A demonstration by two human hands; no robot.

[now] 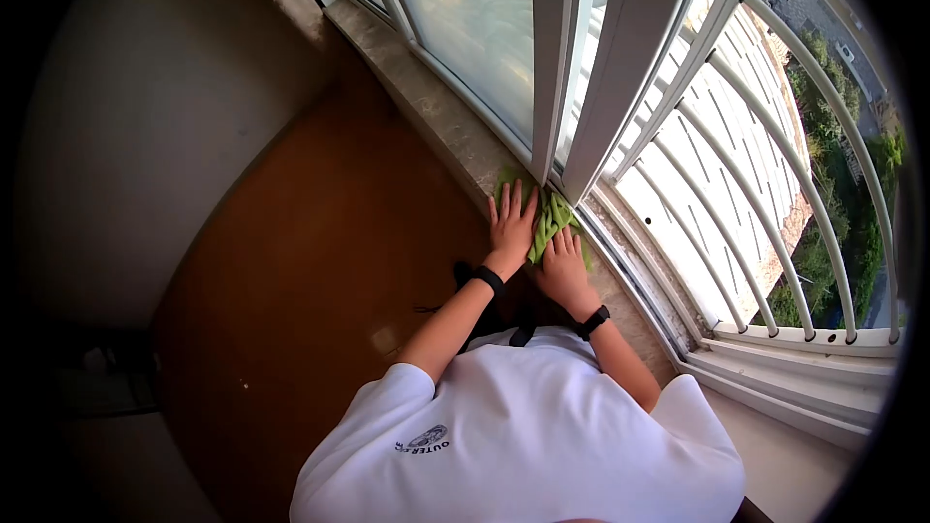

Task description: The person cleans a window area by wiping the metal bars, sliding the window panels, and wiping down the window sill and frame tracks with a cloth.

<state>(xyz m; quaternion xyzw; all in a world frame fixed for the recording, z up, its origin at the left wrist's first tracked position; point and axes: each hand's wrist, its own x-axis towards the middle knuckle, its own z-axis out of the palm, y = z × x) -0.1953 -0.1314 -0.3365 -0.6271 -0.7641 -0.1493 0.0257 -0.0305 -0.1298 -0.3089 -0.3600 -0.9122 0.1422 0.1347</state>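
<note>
A crumpled green cloth (pixel 552 220) lies on the stone window sill, at the foot of the white sliding window frame. My left hand (pixel 512 224) rests flat on its left part, fingers stretched and spread toward the frame. Close beside it, my right hand (pixel 565 269) lies on the cloth's near right part, with the fingers laid out straight over it. Between the two hands the fabric bunches into folds. Both wrists carry black bands. Part of the cloth is hidden under the palms and fingers.
The marble-like sill (pixel 436 102) runs diagonally past a frosted glass pane (pixel 470 24). To the right are the window track (pixel 630 257) and curved white security bars (pixel 751 174), with greenery and a road far below. A brown floor (pixel 300 261) lies left.
</note>
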